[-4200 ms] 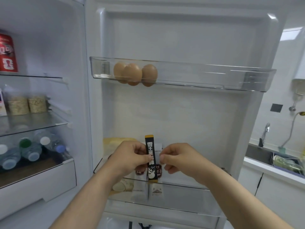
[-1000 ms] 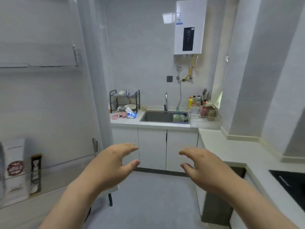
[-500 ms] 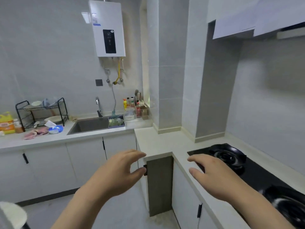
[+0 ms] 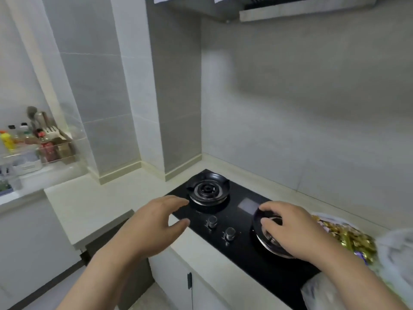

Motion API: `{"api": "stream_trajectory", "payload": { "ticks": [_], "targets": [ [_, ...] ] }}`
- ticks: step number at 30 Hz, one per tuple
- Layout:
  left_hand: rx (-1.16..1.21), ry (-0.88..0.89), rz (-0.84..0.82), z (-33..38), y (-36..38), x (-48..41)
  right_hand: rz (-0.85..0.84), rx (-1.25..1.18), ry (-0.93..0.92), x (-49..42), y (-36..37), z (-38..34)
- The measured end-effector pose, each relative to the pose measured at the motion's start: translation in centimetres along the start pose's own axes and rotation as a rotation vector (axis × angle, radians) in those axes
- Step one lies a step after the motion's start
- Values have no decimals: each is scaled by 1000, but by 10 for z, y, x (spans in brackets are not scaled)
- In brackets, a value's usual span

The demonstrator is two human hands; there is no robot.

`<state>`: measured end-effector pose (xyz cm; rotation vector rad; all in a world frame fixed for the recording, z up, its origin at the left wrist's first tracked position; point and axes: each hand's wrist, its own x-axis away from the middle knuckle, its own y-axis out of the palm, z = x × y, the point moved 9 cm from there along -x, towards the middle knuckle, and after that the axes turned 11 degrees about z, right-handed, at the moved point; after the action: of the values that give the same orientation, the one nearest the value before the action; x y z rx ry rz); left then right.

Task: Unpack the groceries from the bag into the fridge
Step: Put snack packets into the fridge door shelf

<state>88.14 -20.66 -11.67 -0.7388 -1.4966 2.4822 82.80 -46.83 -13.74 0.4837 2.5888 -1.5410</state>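
Hovering above the black glass gas hob (image 4: 245,258), the left hand (image 4: 156,222) has thumb and fingers spread wide and holds nothing. The right hand (image 4: 295,231) hangs over the round right burner (image 4: 269,241) with fingers loosely bent, also empty. The translucent white plastic grocery bag (image 4: 397,253) lies on the pale countertop (image 4: 93,206) just right of the hob, near the right wrist, with gold-wrapped items (image 4: 344,238) showing inside.

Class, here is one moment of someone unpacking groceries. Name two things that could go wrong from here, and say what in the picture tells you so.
1. The plastic bag lies right beside the black hob, close to its near burner. No flame shows, but if the burner is hot the plastic could melt.
2. The left hand and right hand are over the hob and might nudge a knob.
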Motion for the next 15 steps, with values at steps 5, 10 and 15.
{"api": "stream_trajectory", "payload": {
  "ticks": [5, 10, 15],
  "targets": [
    [126, 77, -73, -2, 47, -66, 78, 39, 174, -23, -8, 49],
    [228, 167, -198, 21, 110, -107, 141, 111, 329, -18, -17, 103],
    [286, 295, -319, 70, 161, -125, 204, 129, 509, 14, -34, 149]
  ]
}}
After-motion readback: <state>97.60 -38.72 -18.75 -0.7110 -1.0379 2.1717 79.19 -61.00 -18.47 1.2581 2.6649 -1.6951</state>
